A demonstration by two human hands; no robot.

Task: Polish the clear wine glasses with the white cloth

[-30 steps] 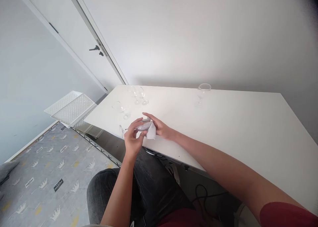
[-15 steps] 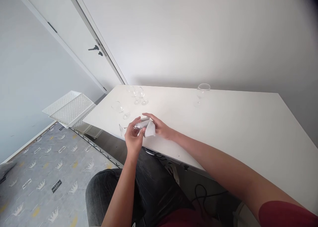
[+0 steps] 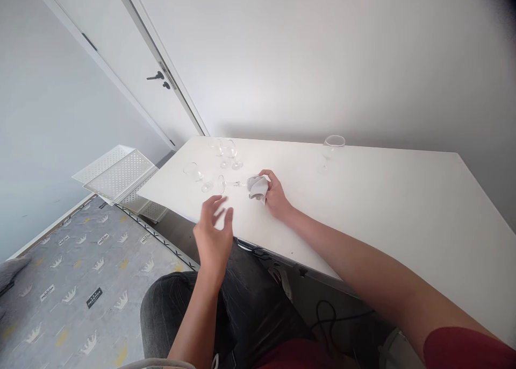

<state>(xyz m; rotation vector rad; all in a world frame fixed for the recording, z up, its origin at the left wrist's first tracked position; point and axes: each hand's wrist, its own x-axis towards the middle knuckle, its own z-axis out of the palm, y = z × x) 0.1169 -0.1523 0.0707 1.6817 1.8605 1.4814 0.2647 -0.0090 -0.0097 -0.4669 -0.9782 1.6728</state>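
Observation:
My right hand [image 3: 276,197] is closed around the bowl of a wine glass [image 3: 234,184], through a light grey cloth [image 3: 257,186]. The glass is tilted onto its side, its stem and round foot pointing left. Most of its bowl is hidden by the cloth and fingers. My left hand [image 3: 213,226] hangs apart from the glass, nearer the table's front edge. Its fingers are spread and slightly curled, with nothing in them.
Several clear stemmed glasses [image 3: 229,149] stand at the table's left end, and another glass [image 3: 332,149] stands near the wall. The white table [image 3: 382,207] ends close to my legs. Perforated white panels [image 3: 119,172] sit left, beside a patterned mattress [image 3: 80,283].
My left hand has let go of the glass and dropped back, opening. My right hand has moved the glass and cloth slightly up and right, so the foot and stem now show clearly.

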